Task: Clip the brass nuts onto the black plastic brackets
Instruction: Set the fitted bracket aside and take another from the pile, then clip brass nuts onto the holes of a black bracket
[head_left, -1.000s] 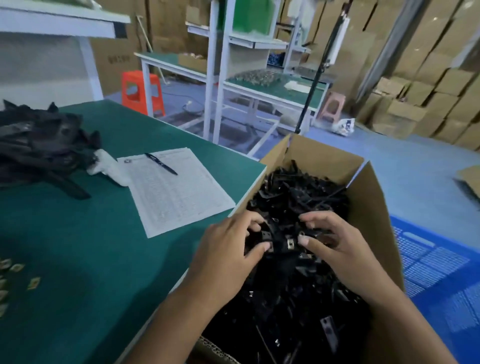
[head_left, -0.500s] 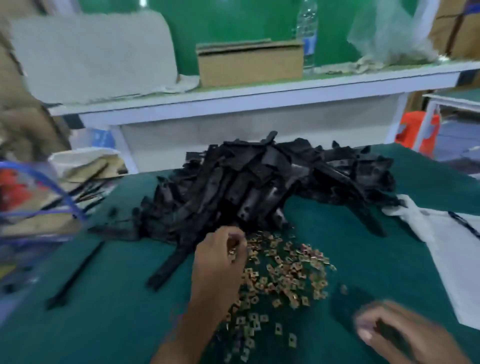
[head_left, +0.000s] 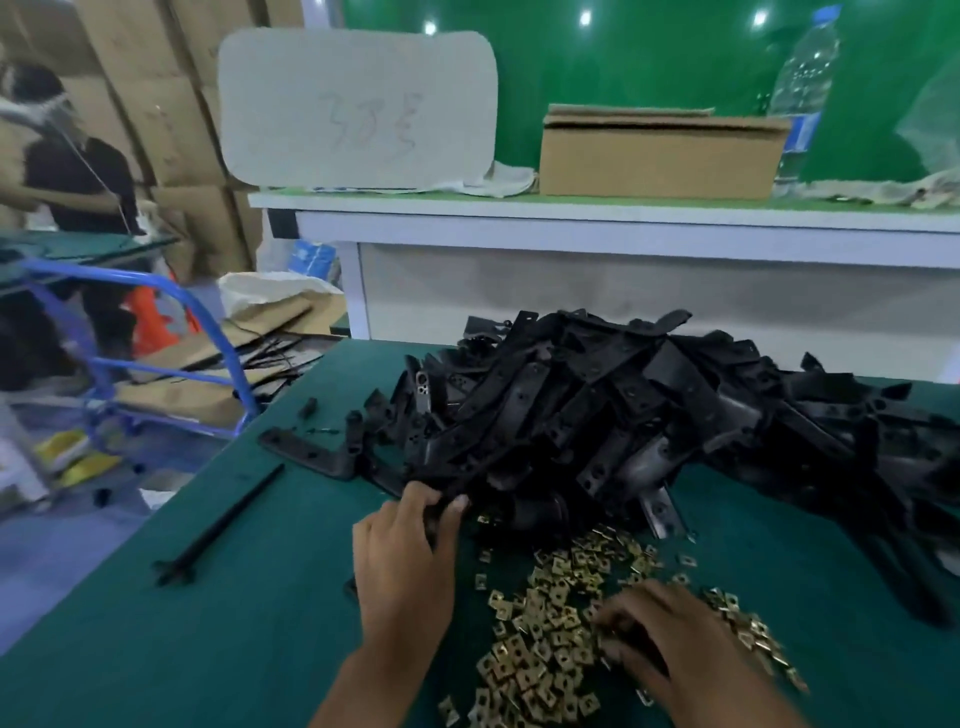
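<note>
Your left hand (head_left: 402, 566) pinches a black plastic bracket (head_left: 439, 512) at the near edge of the bracket pile (head_left: 623, 415) on the green worktop (head_left: 208, 623). Your right hand (head_left: 660, 634) rests, fingers curled, on the scattered brass nuts (head_left: 545, 639) just in front of the pile; whether it holds one is unclear.

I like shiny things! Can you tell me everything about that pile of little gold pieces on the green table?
The brass nuts are small, flat, square clips with a hole in the middle, shiny gold like metal. They lie loose in a scattered heap on the green table, just in front of the black brackets. The right hand rests on the heap, fingers down among them.
</note>
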